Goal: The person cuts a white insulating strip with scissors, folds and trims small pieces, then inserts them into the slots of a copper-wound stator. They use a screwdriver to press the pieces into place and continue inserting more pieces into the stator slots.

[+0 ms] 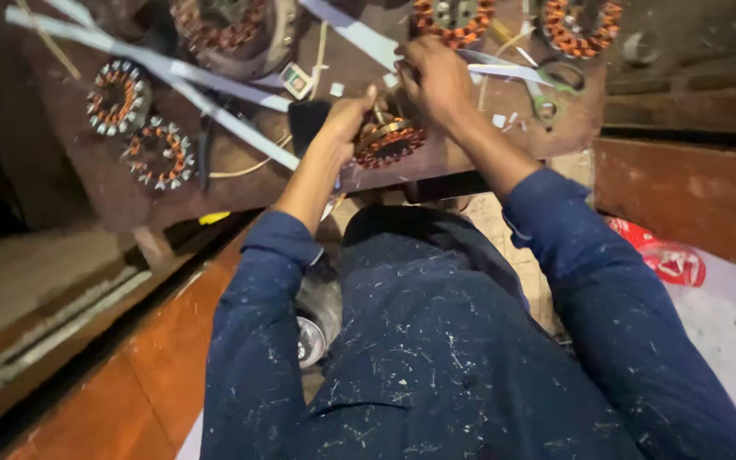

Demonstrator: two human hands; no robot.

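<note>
While your left hand (pixel 347 115) grips the copper-wound stator (pixel 389 140) at the near edge of the workbench (pixel 240 183), keep your right hand (pixel 432 77) pinching directly above it, steadying each pull.

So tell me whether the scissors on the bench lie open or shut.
Open: the scissors lie flat, their two green handle loops spread apart, right of the right hand.

Copper-orange windings with silvery teeth on the coil ring (pixel 388 139) at the brown table (pixel 240 183) edge. Same copper and silver on two rings (pixel 117 96) left of it. Pale strips (pixel 215 89) across the table. Dark-blue, white-flecked sleeves (pixel 253 341). Red wrapper (pixel 670 255) right of the table.
</note>
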